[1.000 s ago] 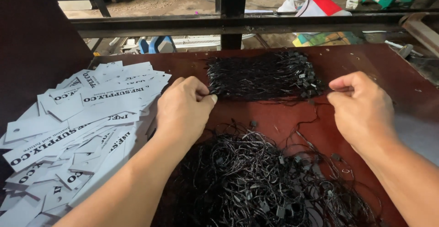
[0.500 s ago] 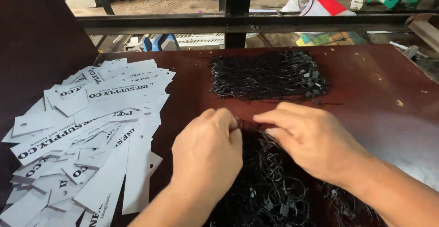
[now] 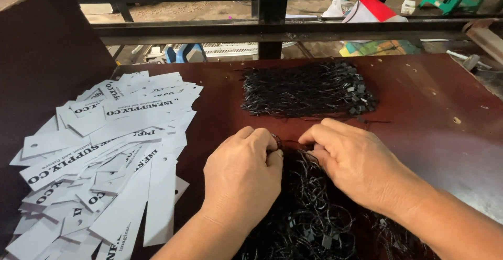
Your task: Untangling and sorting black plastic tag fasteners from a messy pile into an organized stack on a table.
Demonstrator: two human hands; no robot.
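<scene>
My left hand (image 3: 242, 173) and my right hand (image 3: 352, 161) rest side by side on the near pile of tangled black strings (image 3: 319, 213). Their fingertips pinch into the top of that tangle, close together. Beyond the hands lies a tidy bundle of straightened black strings (image 3: 306, 90) with small black clasps at its right end. A spread of white paper tags (image 3: 99, 155) with black lettering covers the left part of the dark brown table (image 3: 435, 103).
A dark board (image 3: 42, 56) stands up at the far left. Black metal rails (image 3: 272, 24) run across behind the table, with coloured clutter on the floor beyond. Small holes mark the tabletop at right.
Both hands came back from the far bundle, where they were held apart, and now meet at the top of the near tangled pile. The view shifted slightly.
</scene>
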